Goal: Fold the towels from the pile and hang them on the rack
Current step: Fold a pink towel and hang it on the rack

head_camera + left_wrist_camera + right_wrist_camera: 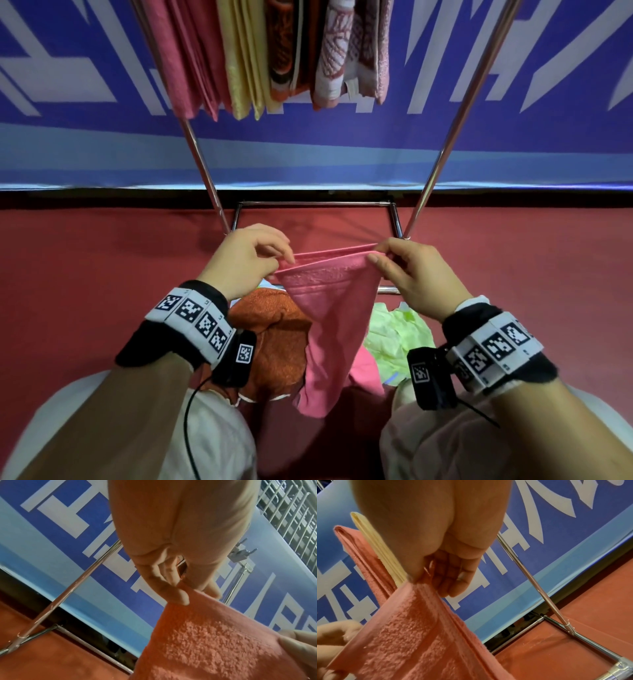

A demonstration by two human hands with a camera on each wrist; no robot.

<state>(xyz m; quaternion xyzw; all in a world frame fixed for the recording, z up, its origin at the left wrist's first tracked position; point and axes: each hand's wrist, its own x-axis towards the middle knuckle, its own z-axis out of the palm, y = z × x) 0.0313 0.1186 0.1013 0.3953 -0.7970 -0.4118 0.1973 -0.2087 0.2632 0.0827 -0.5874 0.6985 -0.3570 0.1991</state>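
Note:
A pink towel hangs doubled between my two hands, its lower end trailing onto the pile. My left hand pinches its top left corner; the same pinch shows on the left hand gripping the pink towel in the left wrist view. My right hand pinches the top right corner, as the right hand on the pink towel shows in the right wrist view. Below lie an orange towel and a light green towel. Folded towels hang on the metal rack above.
The rack's base bars rest on a red carpet just beyond my hands. A blue and white banner covers the wall behind. My knees in pale trousers flank the pile.

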